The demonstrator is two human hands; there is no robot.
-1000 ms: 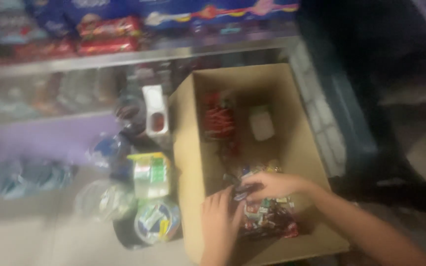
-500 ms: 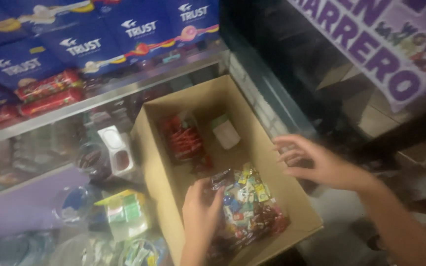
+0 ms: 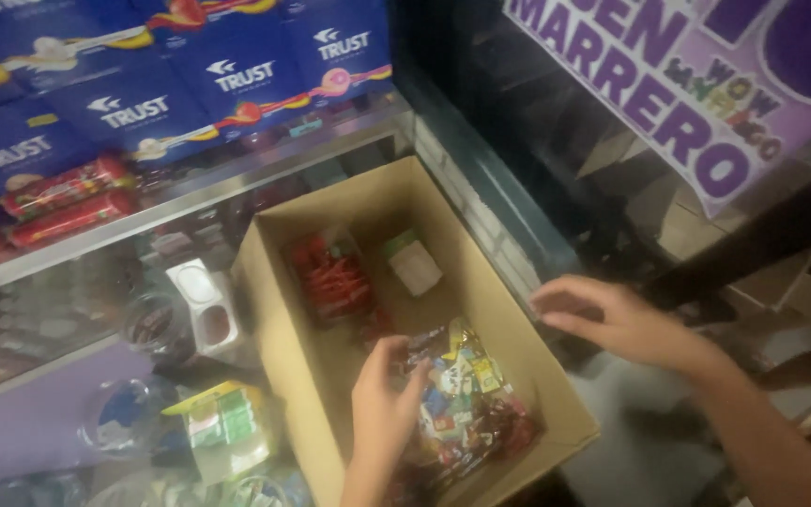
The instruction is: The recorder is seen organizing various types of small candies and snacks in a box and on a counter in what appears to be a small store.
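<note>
Brown cardboard forms the open box [image 3: 293, 310] that stands against a glass display case [image 3: 68, 310], and everything else is placed from this box. Behind the box, blue cartons [image 3: 133, 113] and red packets [image 3: 68, 192] fill the shelves of the case. Up and to the right of the box hangs a white sign with purple letters [image 3: 706, 103]. Inside the box, at its near end, lies a clear bag of mixed wrapped sweets [image 3: 466, 413]; at its far end sits a bag of red sweets [image 3: 332, 274], with a small white and green packet [image 3: 413, 263] just beside it. The left hand [image 3: 382, 404] is down in the box, its fingers curled onto the near edge of the mixed bag and touching it. The right hand [image 3: 612, 319] hovers outside the box, just past its right wall, fingers loosely drawn together and holding nothing that can be made out. Left of the box, a green and yellow carton [image 3: 227, 427] rests by a small white holder [image 3: 204, 305].
</note>
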